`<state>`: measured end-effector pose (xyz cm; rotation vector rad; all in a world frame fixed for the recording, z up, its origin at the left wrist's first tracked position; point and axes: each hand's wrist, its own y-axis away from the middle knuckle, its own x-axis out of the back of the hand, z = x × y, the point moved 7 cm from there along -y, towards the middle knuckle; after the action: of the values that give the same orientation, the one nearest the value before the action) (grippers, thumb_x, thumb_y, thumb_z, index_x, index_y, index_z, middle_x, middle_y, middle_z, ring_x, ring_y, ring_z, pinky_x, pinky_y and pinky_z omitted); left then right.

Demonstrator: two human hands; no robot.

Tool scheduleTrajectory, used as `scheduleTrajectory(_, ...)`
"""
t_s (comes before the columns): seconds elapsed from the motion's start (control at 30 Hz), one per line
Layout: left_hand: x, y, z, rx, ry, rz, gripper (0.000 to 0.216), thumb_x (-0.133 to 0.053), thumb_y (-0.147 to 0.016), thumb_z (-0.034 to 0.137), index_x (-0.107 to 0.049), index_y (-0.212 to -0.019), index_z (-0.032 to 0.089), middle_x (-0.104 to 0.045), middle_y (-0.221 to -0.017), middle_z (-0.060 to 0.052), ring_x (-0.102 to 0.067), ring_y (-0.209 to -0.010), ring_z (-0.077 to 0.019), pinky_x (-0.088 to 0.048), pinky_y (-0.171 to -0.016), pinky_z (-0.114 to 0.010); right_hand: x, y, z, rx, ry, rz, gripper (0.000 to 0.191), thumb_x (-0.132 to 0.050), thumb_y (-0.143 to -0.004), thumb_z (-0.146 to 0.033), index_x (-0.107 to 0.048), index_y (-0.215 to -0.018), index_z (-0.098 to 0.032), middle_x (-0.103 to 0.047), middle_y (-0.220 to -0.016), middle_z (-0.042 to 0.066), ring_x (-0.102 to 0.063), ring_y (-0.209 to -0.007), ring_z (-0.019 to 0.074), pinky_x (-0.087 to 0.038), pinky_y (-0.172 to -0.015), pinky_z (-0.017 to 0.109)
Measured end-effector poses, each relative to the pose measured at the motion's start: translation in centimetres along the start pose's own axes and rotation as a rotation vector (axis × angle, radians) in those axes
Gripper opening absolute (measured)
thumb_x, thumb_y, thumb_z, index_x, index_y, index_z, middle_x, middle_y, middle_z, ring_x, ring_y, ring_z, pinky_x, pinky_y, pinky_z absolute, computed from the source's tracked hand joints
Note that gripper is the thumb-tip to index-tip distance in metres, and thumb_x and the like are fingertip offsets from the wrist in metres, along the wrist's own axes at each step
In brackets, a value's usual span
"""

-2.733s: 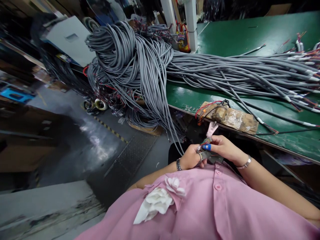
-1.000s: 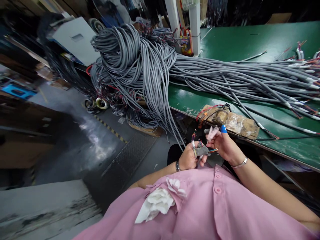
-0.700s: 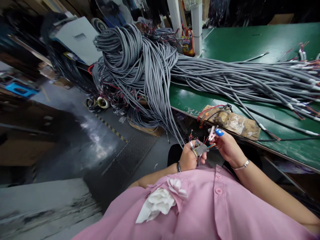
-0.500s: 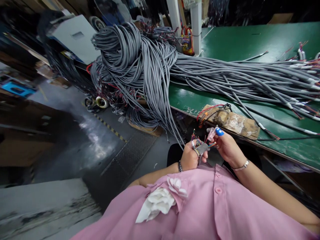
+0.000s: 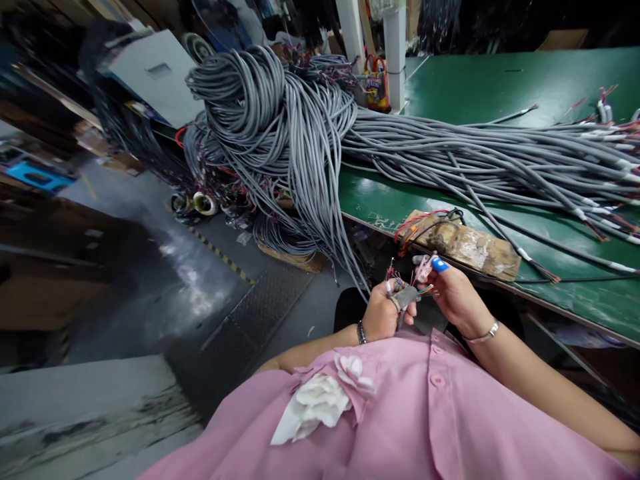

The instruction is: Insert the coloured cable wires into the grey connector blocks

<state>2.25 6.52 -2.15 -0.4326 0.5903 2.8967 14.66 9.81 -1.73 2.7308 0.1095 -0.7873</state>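
My left hand (image 5: 381, 315) is closed around the end of a grey cable (image 5: 407, 297), just in front of my shirt. Thin coloured wires (image 5: 395, 275) fan out of that end, some up and some to the right. Close beside it, my right hand (image 5: 459, 298) pinches a small pale pink piece (image 5: 425, 268) between thumb and fingers; its exact kind does not show. A blue cover (image 5: 439, 264) sits on the right thumb. The pink piece is right by the wire tips, and I cannot tell whether it touches them.
On the green bench (image 5: 470, 79) lies a long bundle of grey cables (image 5: 450, 150), its coil (image 5: 245, 87) hanging over the left end. A wooden block (image 5: 465, 245) with red and black leads sits at the near edge. A white post (image 5: 395, 60) stands behind.
The view has shifted very slightly. Both hands keep their grips in nearly the same place; the pink piece has turned a little in my right fingers.
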Motion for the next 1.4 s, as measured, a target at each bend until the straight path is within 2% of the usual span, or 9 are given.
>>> scheduleTrajectory(0.27, -0.3, 0.2, -0.5, 0.025, -0.02, -0.062, 0.028, -0.067, -0.073, 0.039, -0.055, -0.07, 0.015, -0.059, -0.053, 0.0, -0.05, -0.038, -0.0089, -0.033, -0.037, -0.02, 0.4, -0.3, 0.9, -0.017, -0.047, 0.003, 0.03, -0.062, -0.081, -0.047, -0.068, -0.079, -0.018, -0.064, -0.077, 0.004, -0.057, -0.07, 0.0151, -0.046, -0.064, 0.027)
scheduleTrajectory(0.47, 0.4, 0.6, -0.9, 0.056, 0.039, -0.062, 0.029, -0.069, -0.071, 0.04, -0.054, -0.071, 0.015, -0.058, -0.052, 0.001, -0.048, -0.036, -0.0087, -0.034, -0.037, -0.02, 0.8, 0.1, 1.8, -0.192, -0.106, -0.132, 0.051, -0.05, -0.082, -0.064, -0.067, -0.087, -0.017, -0.066, -0.082, 0.007, -0.058, -0.068, 0.015, -0.048, -0.062, 0.028)
scheduleTrajectory(0.63, 0.8, 0.9, -1.3, 0.108, -0.059, -0.108, 0.034, -0.072, -0.069, 0.044, -0.054, -0.069, 0.015, -0.06, -0.054, 0.0, -0.051, -0.039, -0.0094, -0.039, -0.04, -0.021, 0.9, 0.9, 2.4, -0.323, 0.054, -0.29, 0.033, -0.068, -0.077, -0.047, -0.065, -0.078, -0.014, -0.066, -0.073, 0.005, -0.057, -0.061, 0.0127, -0.046, -0.058, 0.026)
scheduleTrajectory(0.73, 0.4, 0.9, -1.3, 0.115, -0.146, -0.183, 0.035, -0.073, -0.068, 0.045, -0.056, -0.069, 0.014, -0.06, -0.055, -0.001, -0.053, -0.041, -0.0096, -0.04, -0.042, -0.021, 0.3, 1.1, 2.2, -0.283, 0.197, -0.317, 0.026, -0.076, -0.071, -0.036, -0.064, -0.072, -0.014, -0.064, -0.064, 0.001, -0.055, -0.054, 0.0103, -0.044, -0.054, 0.023)
scheduleTrajectory(0.93, -0.6, 1.1, -2.1, 0.199, -0.317, -0.358, 0.037, -0.069, -0.071, 0.046, -0.058, -0.064, 0.012, -0.061, -0.055, -0.004, -0.056, -0.043, -0.011, -0.041, -0.043, -0.021, -1.0, 2.0, 1.6, -0.172, 0.411, -0.421, 0.024, -0.073, -0.074, -0.039, -0.067, -0.079, -0.016, -0.069, -0.069, 0.002, -0.06, -0.058, 0.0147, -0.047, -0.056, 0.026)
scheduleTrajectory(1.07, 0.7, 0.4, -2.3, 0.18, -0.171, -0.206, 0.036, -0.067, -0.073, 0.047, -0.058, -0.072, 0.013, -0.061, -0.057, -0.003, -0.056, -0.042, -0.0104, -0.034, -0.038, -0.018, 0.3, 2.0, 1.2, -0.127, 0.369, -0.35, 0.028, -0.066, -0.08, -0.043, -0.068, -0.09, -0.017, -0.069, -0.082, 0.004, -0.062, -0.07, 0.0153, -0.049, -0.065, 0.028)
scheduleTrajectory(1.2, 1.6, -0.1, -2.4, 0.118, -0.03, -0.067, 0.039, -0.067, -0.072, 0.049, -0.057, -0.084, 0.013, -0.063, -0.06, -0.003, -0.058, -0.043, -0.0114, -0.024, -0.035, -0.017, 0.4, 2.4, 1.7, -0.126, 0.298, -0.263, 0.027, -0.072, -0.076, -0.039, -0.065, -0.091, -0.018, -0.067, -0.085, 0.005, -0.061, -0.072, 0.0147, -0.049, -0.065, 0.027)
scheduleTrajectory(1.3, 1.4, 0.0, -2.1, 0.099, -0.058, -0.084, 0.042, -0.065, -0.073, 0.052, -0.06, -0.084, 0.012, -0.064, -0.061, -0.005, -0.059, -0.046, -0.0129, -0.023, -0.035, -0.018, -0.6, 3.0, 2.1, -0.099, 0.184, -0.198, 0.022, -0.07, -0.078, -0.038, -0.06, -0.082, -0.019, -0.065, -0.067, 0.002, -0.059, -0.059, 0.0151, -0.048, -0.058, 0.03)
scheduleTrajectory(1.4, 0.8, 0.5, -1.5, 0.091, -0.194, -0.182, 0.042, -0.064, -0.075, 0.053, -0.063, -0.076, 0.011, -0.065, -0.06, -0.007, -0.058, -0.046, -0.0124, -0.029, -0.038, -0.02, -1.5, 3.4, 2.6, -0.111, 0.121, -0.202, 0.023, -0.069, -0.078, -0.039, -0.057, -0.078, -0.02, -0.062, -0.057, 0.0, -0.059, -0.05, 0.0161, -0.047, -0.052, 0.031)
